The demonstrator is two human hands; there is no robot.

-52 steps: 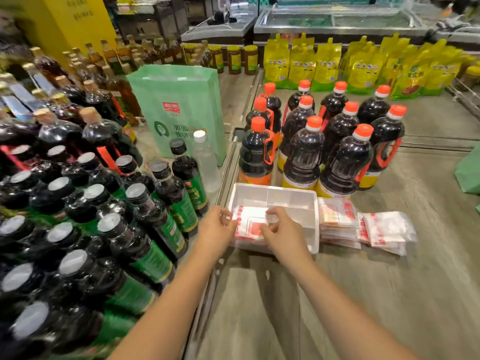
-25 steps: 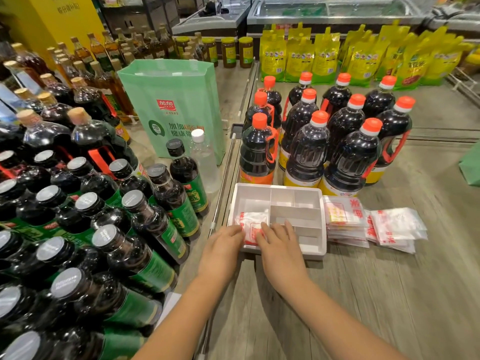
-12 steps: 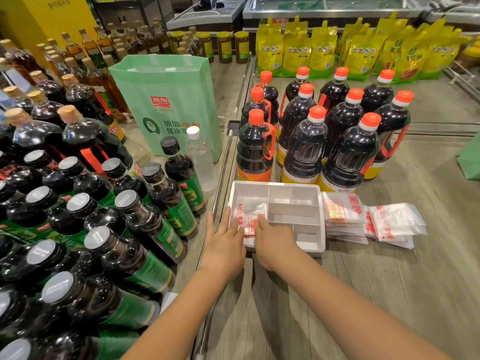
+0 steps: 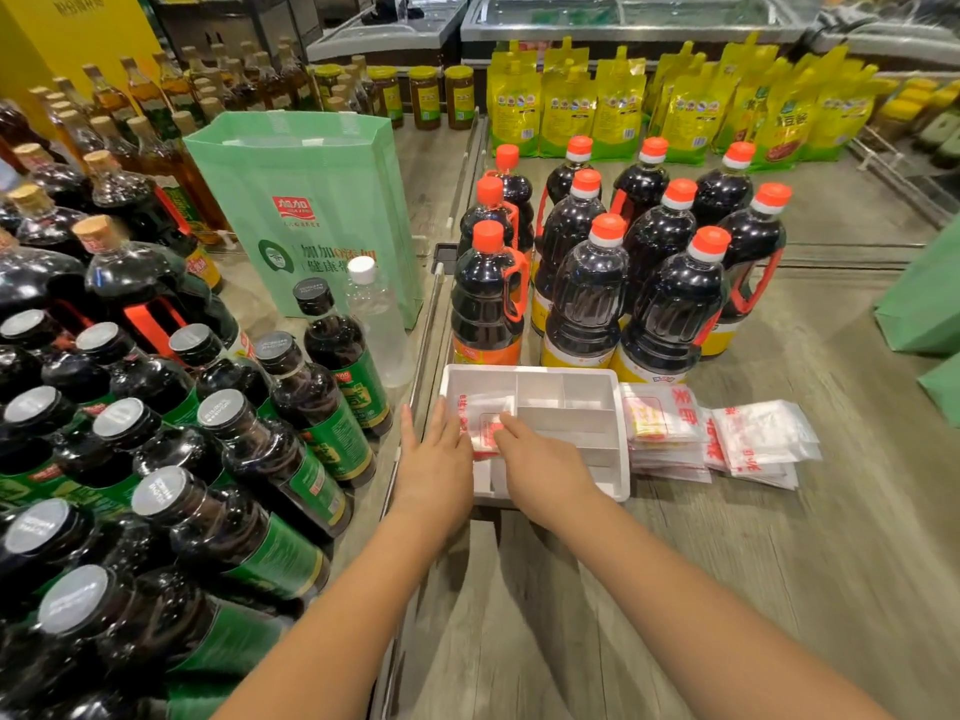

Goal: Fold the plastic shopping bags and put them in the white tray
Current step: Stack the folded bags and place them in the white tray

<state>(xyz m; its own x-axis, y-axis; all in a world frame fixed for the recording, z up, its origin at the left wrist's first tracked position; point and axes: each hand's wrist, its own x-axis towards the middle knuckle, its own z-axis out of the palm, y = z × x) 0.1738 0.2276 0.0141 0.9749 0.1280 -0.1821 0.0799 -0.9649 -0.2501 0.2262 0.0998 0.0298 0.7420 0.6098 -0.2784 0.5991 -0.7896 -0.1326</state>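
A folded plastic bag [image 4: 483, 415] with red print lies in the left compartment of the white tray [image 4: 535, 370]; its near part is covered by both hands and the print is too small to read. The left hand [image 4: 436, 459] lies flat with straight fingers along the bag's left edge and the tray rim. The right hand [image 4: 543, 462] has bent fingers whose tips sit on the bag; whether they pinch or only press it, I cannot tell. Just right of the tray, more folded bags [image 4: 660, 423] are stacked on the table [image 4: 779, 563], and dark red-capped bottles [image 4: 587, 304] stand behind
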